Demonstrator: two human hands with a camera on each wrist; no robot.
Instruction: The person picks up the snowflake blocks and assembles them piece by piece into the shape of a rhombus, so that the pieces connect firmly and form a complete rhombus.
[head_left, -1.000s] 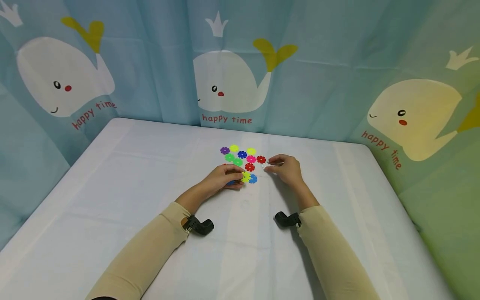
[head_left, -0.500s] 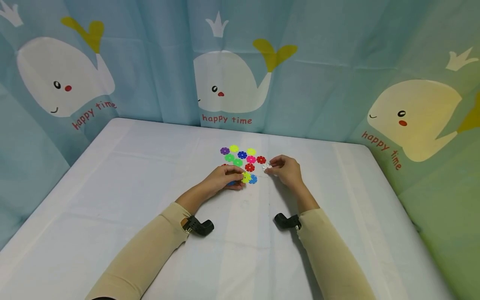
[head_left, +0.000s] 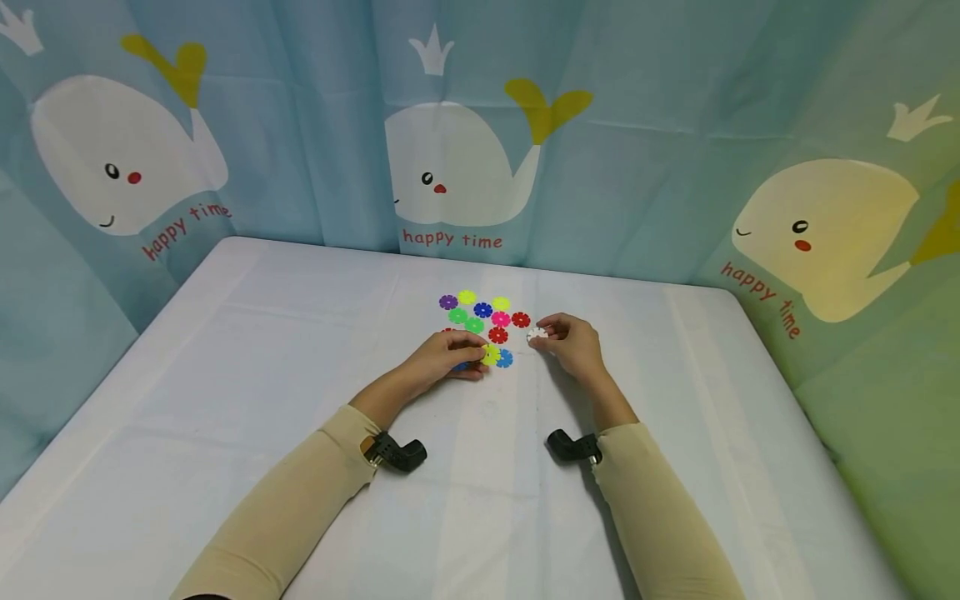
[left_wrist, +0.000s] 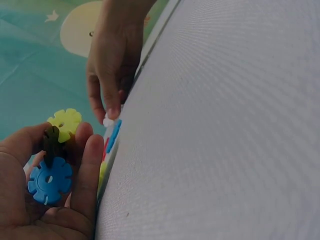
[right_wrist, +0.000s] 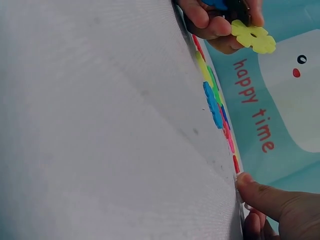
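Observation:
My left hand (head_left: 450, 354) holds a small joined group of notched snowflake discs: a yellow disc (left_wrist: 65, 124), a black disc (left_wrist: 51, 145) between, and a blue disc (left_wrist: 50, 181). Thumb and fingers grip the black disc, with the yellow one sticking out toward the right. In the head view the fingers cover most of the group. My right hand (head_left: 573, 343) pinches a white snowflake disc (head_left: 537, 334) between thumb and fingers, close over the table. A light blue disc (head_left: 505, 358) lies on the table between the hands.
Several loose snowflake discs lie flat just beyond the hands, among them a purple disc (head_left: 448, 302), a dark blue disc (head_left: 483, 310), a pink disc (head_left: 501, 319) and a red disc (head_left: 521, 319). A whale-printed curtain (head_left: 315, 150) hangs behind the white table (head_left: 315, 300).
The right hand has tilted the white disc so more of its face shows, and shifted slightly toward the person. The left hand and its joined discs have stayed in place.

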